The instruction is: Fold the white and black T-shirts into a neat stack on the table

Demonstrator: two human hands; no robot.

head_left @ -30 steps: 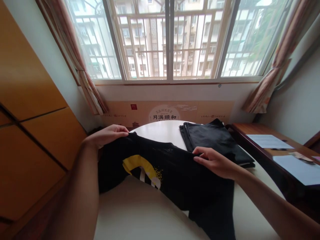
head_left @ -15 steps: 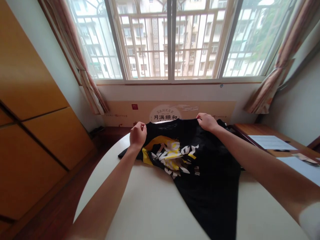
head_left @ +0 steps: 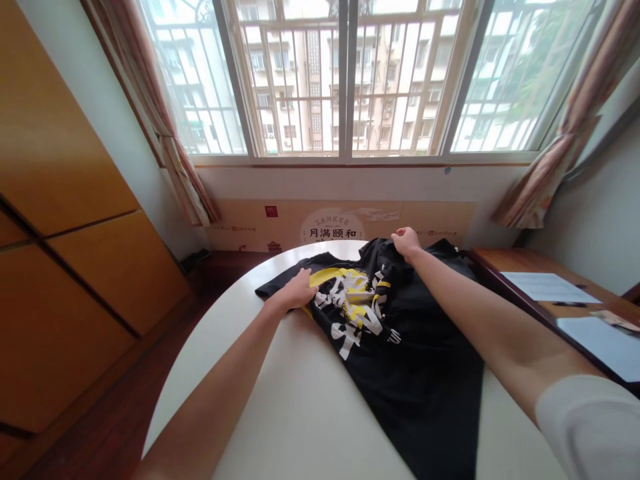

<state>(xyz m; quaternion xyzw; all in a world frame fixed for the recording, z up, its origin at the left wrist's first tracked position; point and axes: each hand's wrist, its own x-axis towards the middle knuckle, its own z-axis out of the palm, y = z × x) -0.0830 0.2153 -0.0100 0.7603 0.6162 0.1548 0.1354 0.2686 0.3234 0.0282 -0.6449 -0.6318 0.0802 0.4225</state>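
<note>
A black T-shirt [head_left: 420,367] with a yellow and white print lies wrinkled across the round white table [head_left: 280,407]. Its neckline and one sleeve lie toward the far edge, and its lower part runs out of view at the bottom. On the shirt's left side rests my left hand [head_left: 298,291], palm down with fingers stretched over the cloth beside the print. My right hand [head_left: 407,245] pinches the cloth by the collar and shoulder, lifting it a little into a fold.
To the right stands a brown desk [head_left: 490,261] bearing sheets of paper [head_left: 547,287] and a dark pen [head_left: 570,304]. Wooden cabinets [head_left: 90,333] line the left side. Behind the table are a printed beige panel [head_left: 240,220] and a barred window [head_left: 345,100].
My left hand has let go of the collar edge and come nearer, down onto the shirt. The left sleeve and shoulder now lie flatter on the table. My right hand keeps its pinch.
</note>
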